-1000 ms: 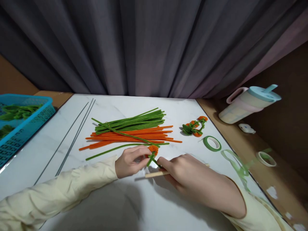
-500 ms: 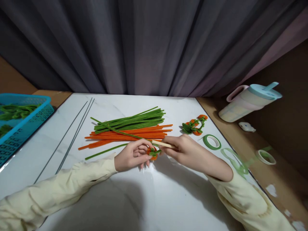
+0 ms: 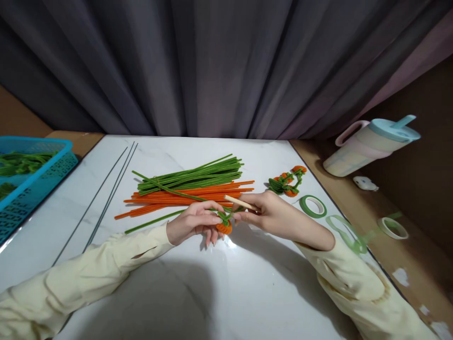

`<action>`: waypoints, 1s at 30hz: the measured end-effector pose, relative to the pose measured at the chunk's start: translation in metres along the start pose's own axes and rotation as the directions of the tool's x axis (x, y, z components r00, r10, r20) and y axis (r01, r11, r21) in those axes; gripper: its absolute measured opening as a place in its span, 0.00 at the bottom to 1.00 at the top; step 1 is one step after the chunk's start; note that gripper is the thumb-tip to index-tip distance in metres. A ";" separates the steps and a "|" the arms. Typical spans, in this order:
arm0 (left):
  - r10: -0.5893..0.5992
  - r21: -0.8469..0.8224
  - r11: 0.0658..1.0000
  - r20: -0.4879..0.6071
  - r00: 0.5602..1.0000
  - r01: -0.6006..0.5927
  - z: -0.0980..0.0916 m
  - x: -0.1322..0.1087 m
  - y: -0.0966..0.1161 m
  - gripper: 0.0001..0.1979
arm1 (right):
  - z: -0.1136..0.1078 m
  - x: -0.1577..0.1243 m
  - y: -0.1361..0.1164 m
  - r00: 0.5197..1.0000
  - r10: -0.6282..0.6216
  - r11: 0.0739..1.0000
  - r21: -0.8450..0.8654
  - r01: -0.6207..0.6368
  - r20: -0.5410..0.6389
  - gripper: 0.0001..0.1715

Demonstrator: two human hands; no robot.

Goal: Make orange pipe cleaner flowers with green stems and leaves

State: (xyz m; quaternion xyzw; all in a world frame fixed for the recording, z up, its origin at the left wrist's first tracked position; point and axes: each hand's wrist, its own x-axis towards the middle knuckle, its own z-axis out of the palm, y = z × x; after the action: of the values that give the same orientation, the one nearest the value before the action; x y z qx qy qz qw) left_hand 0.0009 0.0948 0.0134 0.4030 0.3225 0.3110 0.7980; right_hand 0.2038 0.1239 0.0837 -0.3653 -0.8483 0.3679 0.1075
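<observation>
Between finger and thumb, my left hand [image 3: 194, 222] pinches a small orange pipe-cleaner pumpkin [image 3: 224, 227] with a green top, held just above the table. My right hand [image 3: 269, 211] is closed around a thin pale wooden stick [image 3: 236, 202], whose tip points left. Its fingertips meet the green pipe cleaner at the pumpkin's top; the exact contact is partly hidden. Behind the hands lie a bundle of orange pipe cleaners [image 3: 198, 194] and a bundle of green pipe cleaners [image 3: 191, 177]. A single green pipe cleaner [image 3: 152, 223] reaches toward my left hand.
Finished orange-and-green pieces [image 3: 288, 180] lie at the right, near a roll of green tape [image 3: 313, 206] and another tape roll [image 3: 393, 228]. A tumbler [image 3: 368, 146] stands beyond. At left are thin wires [image 3: 109, 203] and a blue basket [image 3: 42, 174] of green pieces.
The pumpkin has turned, so its orange body now faces down with the green top above. The stick has tilted more steeply, and my right hand has shifted slightly up and left.
</observation>
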 end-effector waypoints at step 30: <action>-0.197 -0.106 0.970 0.195 0.961 0.220 -0.003 -0.001 0.002 0.12 | 0.000 0.001 -0.001 0.965 -0.228 0.971 0.098 0.216 0.128 0.08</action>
State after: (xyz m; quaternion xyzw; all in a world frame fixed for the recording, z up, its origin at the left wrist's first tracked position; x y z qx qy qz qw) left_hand -0.0027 0.0964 0.0138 0.3423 0.2682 0.2065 0.8765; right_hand 0.2024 0.1238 0.0846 -0.2367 -0.8734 0.4128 0.1040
